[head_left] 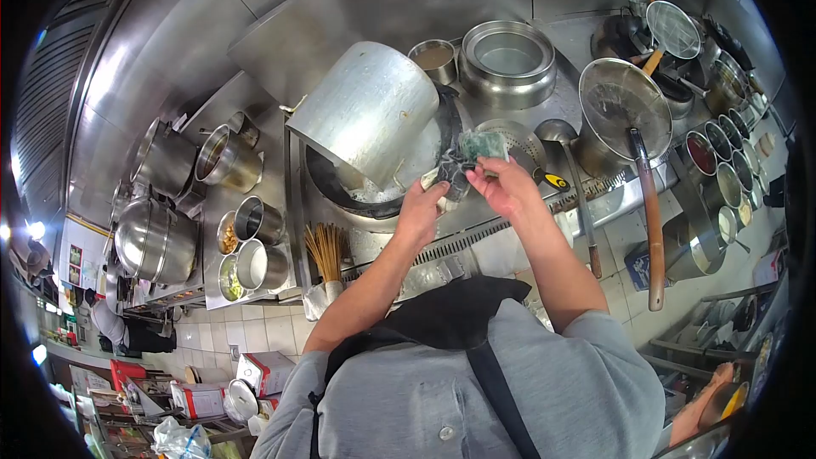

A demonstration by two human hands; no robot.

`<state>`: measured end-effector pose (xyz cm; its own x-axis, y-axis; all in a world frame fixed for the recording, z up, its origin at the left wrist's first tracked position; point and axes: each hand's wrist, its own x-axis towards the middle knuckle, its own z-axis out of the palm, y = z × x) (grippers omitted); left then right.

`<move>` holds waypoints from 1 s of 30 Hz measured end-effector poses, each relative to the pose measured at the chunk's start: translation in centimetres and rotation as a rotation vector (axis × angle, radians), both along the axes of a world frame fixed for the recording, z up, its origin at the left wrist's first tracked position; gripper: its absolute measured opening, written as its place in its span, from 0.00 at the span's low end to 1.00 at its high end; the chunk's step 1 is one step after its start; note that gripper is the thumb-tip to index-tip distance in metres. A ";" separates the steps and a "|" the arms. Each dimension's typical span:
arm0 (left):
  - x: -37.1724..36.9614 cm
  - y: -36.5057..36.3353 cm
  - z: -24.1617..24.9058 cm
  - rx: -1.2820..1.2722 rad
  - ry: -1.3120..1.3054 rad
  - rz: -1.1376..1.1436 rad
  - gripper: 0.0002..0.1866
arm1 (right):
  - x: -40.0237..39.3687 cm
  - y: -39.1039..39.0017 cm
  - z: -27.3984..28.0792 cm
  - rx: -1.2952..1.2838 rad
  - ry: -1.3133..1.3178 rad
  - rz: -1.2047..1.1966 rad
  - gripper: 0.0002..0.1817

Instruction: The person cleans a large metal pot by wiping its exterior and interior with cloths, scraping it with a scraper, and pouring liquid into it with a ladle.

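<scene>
Both hands are raised over the front edge of the steel stove. My left hand (422,206) has its fingers wrapped round a dark, crumpled cloth-like bundle (453,177). Close beside it, my right hand (507,185) pinches at a green and pale piece (483,144) that touches the bundle's upper right side; what exactly this piece is cannot be made out. Behind my left hand, a large aluminium pot (374,106) lies tipped over the round wok burner (327,183). A perforated steel skimmer (514,140) rests just beyond my right hand.
A lidded steel pot (508,64) and a small pot of brown liquid (433,59) stand behind. At right are a ladle (557,131), a long-handled strainer (625,102) and sauce containers (701,153). A bamboo brush (326,251) and several pots (228,157) are at left.
</scene>
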<state>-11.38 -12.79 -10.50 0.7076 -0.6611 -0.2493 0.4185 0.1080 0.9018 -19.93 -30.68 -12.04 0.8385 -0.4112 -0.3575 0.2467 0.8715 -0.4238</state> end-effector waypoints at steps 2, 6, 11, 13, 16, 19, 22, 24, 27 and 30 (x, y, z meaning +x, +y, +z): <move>0.1 0.3 0.2 -0.005 -0.022 -0.041 0.13 | 0.2 -0.4 0.1 0.104 -0.010 0.009 0.14; 0.4 0.4 -0.3 0.032 -0.152 -0.043 0.15 | 0.7 -0.1 0.3 0.166 -0.003 0.003 0.15; 0.9 1.2 0.4 0.063 -0.227 -0.084 0.16 | 0.7 0.6 0.6 -0.141 0.079 -0.015 0.25; 0.9 1.4 0.9 0.037 -0.190 -0.111 0.17 | 0.7 0.8 0.4 -0.321 0.137 0.008 0.28; 0.7 1.6 1.2 -0.014 -0.116 -0.133 0.17 | 1.0 1.7 -0.4 -0.452 0.123 0.014 0.30; 0.9 1.9 0.6 -0.038 -0.114 -0.150 0.18 | 1.1 2.4 -1.1 -0.334 -0.035 -0.010 0.30; 1.2 2.1 0.1 -0.003 -0.132 -0.156 0.18 | 1.2 2.6 -1.1 -0.321 -0.060 -0.070 0.29; 1.0 2.0 -0.1 0.039 -0.111 -0.109 0.18 | 1.5 2.5 -1.1 -0.365 -0.065 -0.159 0.28; 0.4 1.9 -0.3 0.189 -0.019 -0.050 0.16 | 2.4 1.6 -2.8 -0.850 0.185 -0.268 0.26; -0.2 1.8 -1.2 0.224 0.079 -0.004 0.16 | 2.7 1.8 -2.5 -1.155 0.312 -0.390 0.24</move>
